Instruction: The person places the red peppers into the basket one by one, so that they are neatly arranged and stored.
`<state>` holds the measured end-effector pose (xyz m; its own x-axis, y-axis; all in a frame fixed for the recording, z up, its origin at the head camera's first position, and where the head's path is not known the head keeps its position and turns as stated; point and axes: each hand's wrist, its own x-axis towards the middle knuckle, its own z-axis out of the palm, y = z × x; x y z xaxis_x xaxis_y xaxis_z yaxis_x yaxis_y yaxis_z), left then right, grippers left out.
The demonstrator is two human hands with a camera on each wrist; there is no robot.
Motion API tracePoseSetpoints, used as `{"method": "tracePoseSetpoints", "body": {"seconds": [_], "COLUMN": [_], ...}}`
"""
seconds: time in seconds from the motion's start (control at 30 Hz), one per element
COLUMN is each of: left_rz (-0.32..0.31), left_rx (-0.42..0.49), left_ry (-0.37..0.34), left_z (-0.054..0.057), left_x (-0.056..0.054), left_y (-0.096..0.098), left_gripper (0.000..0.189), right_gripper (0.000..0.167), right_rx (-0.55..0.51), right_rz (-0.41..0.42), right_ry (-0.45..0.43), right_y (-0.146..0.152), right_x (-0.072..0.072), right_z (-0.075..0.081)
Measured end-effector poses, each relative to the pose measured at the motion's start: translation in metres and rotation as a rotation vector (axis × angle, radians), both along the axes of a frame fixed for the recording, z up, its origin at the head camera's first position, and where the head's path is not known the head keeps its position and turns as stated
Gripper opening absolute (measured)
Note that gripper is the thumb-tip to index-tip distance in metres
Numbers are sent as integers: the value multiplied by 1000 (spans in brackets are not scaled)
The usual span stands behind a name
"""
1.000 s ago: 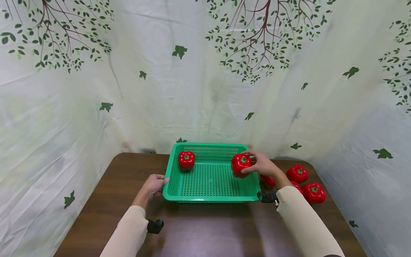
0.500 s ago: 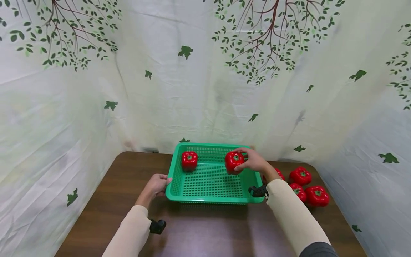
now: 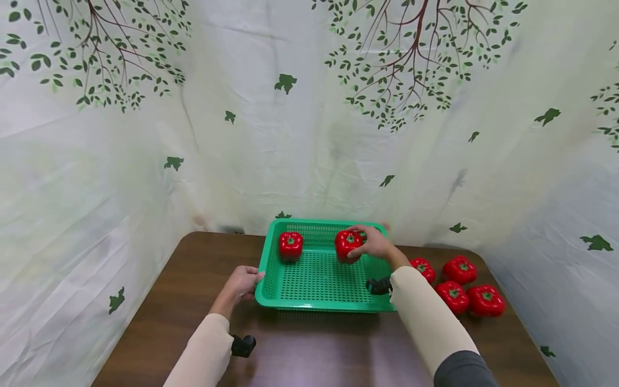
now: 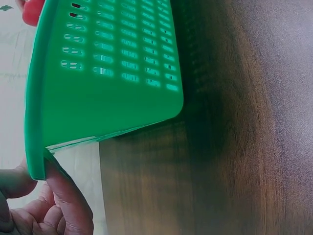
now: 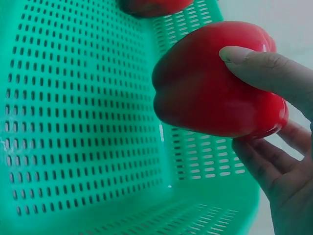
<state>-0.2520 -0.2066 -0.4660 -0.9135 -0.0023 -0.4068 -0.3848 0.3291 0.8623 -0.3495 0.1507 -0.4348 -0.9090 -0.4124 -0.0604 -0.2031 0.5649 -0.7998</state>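
One pepper (image 3: pixel 346 248) was clamped in the grip of the right hand (image 3: pixel 378 245), thumb and fingers on opposite sides, and held over the basket (image 3: pixel 309 282). The left hand (image 3: pixel 243 280) had its grip pinched on the basket's left rim. A second pepper (image 3: pixel 290 248) stood inside, stem up, at rear left. Four more peppers (image 3: pixel 486 302) sat grouped on the table (image 3: pixel 309 349), right of the basket.
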Motion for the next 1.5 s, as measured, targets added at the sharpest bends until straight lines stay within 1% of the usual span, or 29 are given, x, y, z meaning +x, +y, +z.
{"method": "tracePoseSetpoints", "body": {"seconds": [0.07, 0.23, 0.37, 0.5, 0.7, 0.87, 1.07, 1.2, 1.3, 1.4, 1.5], "left_rz": [2, 10, 19, 26, 31, 39, 42, 53, 52, 62, 62], "left_rx": [1, 2, -1, -2, -6, -12, 4, -1, 19, 33, 27], "left_ry": [3, 2, -5, -4, -4, -4, -6, -2, 9, 11, 4], "left_z": [0, 2, 2, 3, 1, -2, -2, -2, -3, -3, -4], "left_x": [0, 1, 1, 2, 4, 6, 8, 6, 4, 3, 3], "left_y": [1, 3, 2, 2, 2, 2, 4, 4, 4, 4, 2], "left_gripper": [41, 41, 40, 39, 37, 37, 37, 36, 35, 34, 35], "right_gripper": [66, 66, 66, 67, 66, 65, 64, 64, 64, 63, 65], "right_rx": [4, -14, -31, -37, -28, 2, 38, 27, 25, 38, 49], "right_rz": [-1, -39, -62, -81, -116, -118, -115, -124, -144, -148, -144], "right_ry": [4, 1, -4, -10, 8, 23, 39, 33, 38, 49, 49], "right_y": [-2, -11, -24, -38, -55, -65, -72, -75, -77, -81, -86], "right_x": [-1, -3, -6, -9, -10, -11, -13, -14, -15, -16, -18], "right_z": [-4, -7, -10, -17, -26, -35, -42, -44, -46, -48, -52]}}
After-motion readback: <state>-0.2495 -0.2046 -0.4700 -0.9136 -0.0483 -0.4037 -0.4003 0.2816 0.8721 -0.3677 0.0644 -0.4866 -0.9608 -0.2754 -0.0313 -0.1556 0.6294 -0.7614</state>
